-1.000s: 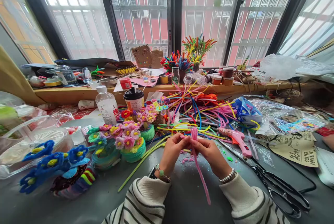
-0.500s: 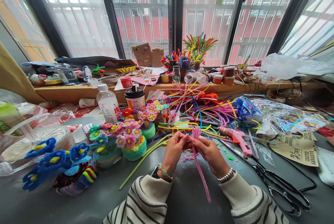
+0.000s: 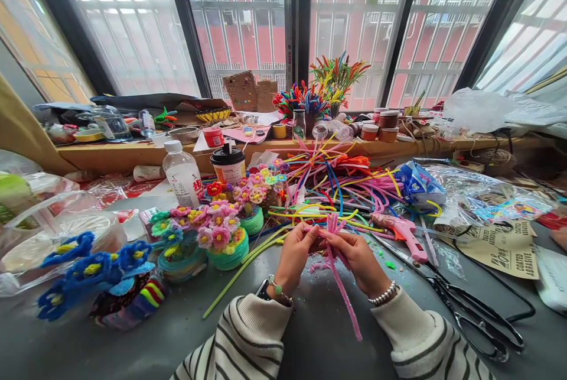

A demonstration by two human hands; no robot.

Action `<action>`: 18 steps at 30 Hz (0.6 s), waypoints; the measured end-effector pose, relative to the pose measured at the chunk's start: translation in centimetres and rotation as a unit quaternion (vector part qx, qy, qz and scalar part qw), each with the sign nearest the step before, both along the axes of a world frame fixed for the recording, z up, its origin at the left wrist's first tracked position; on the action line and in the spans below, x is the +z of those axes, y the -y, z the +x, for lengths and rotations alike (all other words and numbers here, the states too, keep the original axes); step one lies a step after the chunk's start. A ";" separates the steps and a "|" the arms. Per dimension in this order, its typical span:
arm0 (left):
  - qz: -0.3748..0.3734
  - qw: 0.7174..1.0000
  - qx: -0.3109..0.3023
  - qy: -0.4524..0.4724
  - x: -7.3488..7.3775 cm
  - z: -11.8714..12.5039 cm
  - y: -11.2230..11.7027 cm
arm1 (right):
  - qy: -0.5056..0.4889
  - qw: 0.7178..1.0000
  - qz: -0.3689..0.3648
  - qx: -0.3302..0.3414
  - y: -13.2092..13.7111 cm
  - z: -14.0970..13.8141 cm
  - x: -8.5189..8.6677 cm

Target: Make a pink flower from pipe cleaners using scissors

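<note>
Both my hands meet over the grey table, fingers pinched on a small bunch of pink pipe cleaners (image 3: 343, 291). Its looped upper ends stand above my fingertips, and a long end hangs down toward me between my wrists. My left hand (image 3: 297, 256) is closed on the bunch from the left. From the other side my right hand (image 3: 354, 259) pinches it with thumb and forefinger. The exact spot they grip is hidden by the fingers. Pink fuzz scraps (image 3: 319, 265) lie on the table just behind the hands.
Left of me stand pots of pipe-cleaner flowers (image 3: 219, 226) and blue flowers (image 3: 93, 270). Black-handled scissors (image 3: 482, 315) and a pink glue gun (image 3: 410, 238) lie to the right. Behind are a heap of pipe cleaners (image 3: 336, 170), a plastic bottle (image 3: 182, 176) and a lidded cup (image 3: 228, 166).
The hanging pink end has swung slightly to the right, and the upper loops have spread a little. Both hands keep their pinch in nearly the same place.
</note>
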State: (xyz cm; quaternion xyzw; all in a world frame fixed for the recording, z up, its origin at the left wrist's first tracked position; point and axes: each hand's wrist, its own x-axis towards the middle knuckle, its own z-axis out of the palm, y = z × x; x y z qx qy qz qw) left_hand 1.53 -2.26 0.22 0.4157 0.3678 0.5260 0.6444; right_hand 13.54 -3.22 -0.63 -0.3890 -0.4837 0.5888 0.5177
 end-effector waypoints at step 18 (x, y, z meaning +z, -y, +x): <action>0.139 0.970 0.045 -0.193 0.5 -0.9 -0.2 | 0.113 0.992 0.054 -0.017 -0.2 1.9 0.5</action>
